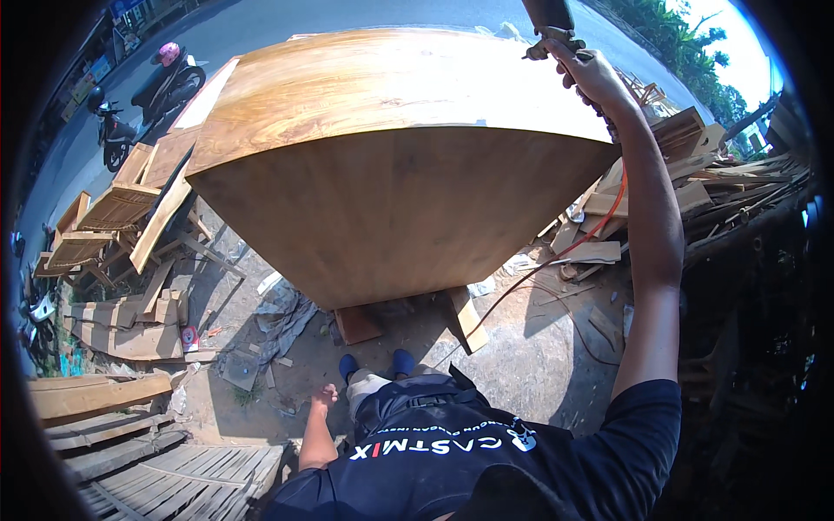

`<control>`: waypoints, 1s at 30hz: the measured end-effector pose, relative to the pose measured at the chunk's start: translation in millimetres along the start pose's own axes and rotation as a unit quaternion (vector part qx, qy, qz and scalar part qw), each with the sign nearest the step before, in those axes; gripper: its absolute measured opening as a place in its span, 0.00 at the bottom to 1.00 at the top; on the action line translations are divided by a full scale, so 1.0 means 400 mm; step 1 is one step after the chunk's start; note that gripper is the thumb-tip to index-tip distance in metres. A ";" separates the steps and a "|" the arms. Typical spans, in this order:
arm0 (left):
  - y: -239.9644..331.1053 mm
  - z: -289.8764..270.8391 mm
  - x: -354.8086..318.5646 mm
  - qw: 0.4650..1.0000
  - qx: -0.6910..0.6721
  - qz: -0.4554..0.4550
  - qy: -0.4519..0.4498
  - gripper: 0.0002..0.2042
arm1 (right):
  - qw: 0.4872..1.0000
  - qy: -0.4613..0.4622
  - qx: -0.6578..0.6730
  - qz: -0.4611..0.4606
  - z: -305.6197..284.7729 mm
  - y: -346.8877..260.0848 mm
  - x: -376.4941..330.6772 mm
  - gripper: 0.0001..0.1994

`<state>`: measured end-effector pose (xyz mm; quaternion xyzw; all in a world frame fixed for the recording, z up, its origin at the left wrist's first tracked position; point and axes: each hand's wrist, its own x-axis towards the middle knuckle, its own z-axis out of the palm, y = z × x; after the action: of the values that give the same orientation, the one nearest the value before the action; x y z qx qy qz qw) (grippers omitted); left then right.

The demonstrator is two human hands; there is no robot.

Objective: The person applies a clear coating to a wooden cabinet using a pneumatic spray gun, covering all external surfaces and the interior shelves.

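Note:
In my raised right hand (595, 80) is a spray gun (556, 41) with a cup on top, my fingers wrapped round its handle. It is over the far right part of a large wooden cabinet (382, 213), whose glossy grained top (347, 87) catches strong glare on the right. An orange-red air hose (599, 227) hangs below my right hand and runs down to the ground. My left hand (324, 396) hangs low beside my leg, well apart from the cabinet, its fingers loosely curled with nothing visible in them.
Wooden blocks (466, 319) prop the cabinet off the ground. Wood scraps (721, 187) are heaped at right. Slatted wooden pieces (117, 208) stand at left, near a parked motorbike (165, 87) beside the road. A slatted bamboo surface (187, 473) lies lower left. Crumpled sheeting (282, 317) is on the ground.

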<state>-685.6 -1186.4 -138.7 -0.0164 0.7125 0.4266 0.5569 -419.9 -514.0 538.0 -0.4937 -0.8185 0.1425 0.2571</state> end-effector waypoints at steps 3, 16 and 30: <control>-0.028 -0.045 0.030 1.000 -0.002 0.012 -0.024 0.07 | 0.999 -0.022 0.036 -0.030 0.052 -0.117 -0.005 0.31; 0.029 -0.396 0.121 0.994 0.034 0.094 0.047 0.09 | 0.991 -0.092 0.054 -0.080 0.318 -0.589 -0.056 0.33; -0.009 -0.546 0.066 0.997 0.013 0.060 0.048 0.10 | 0.956 -0.167 0.190 -0.146 0.509 -1.004 -0.186 0.27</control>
<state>-864.2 -1313.4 -158.6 0.0132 0.7433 0.4490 0.4957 -800.8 -764.9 544.3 -0.2800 -0.8706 0.3369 0.2240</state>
